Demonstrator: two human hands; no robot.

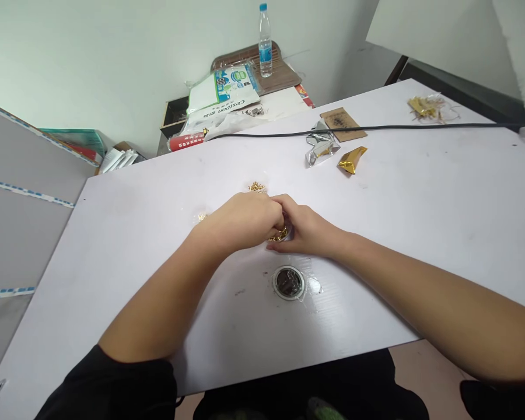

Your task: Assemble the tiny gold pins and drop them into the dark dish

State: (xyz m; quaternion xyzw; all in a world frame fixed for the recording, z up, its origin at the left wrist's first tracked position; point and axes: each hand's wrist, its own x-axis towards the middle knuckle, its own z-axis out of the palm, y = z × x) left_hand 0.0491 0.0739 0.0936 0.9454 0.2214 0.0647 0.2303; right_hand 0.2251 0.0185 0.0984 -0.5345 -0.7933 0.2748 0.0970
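My right hand (pixel 308 230) curves around a small clear container (pixel 287 226) on the white table, thumb and fingers along its side. Small gold metal pieces (pixel 278 235) lie inside it; their exact kind is too small to tell. My left hand (pixel 251 220) reaches over the same container, its fingers closed and pointing down into it. Whatever the left fingertips hold is hidden. Just beyond the left hand is another heap of small gold pieces (pixel 256 186). A third clear container with a few gold pieces (pixel 202 217) sits left of the left wrist, partly covered by it.
A round cable-hole cover (pixel 289 283) is set into the white table (pixel 376 198) near me. Silver packets (pixel 321 146), a folded gold packet (pixel 353 160) and brown cardboard (pixel 343 123) lie behind. A black cable (pixel 376 127) crosses the back. Beyond stands a water bottle (pixel 265 52).
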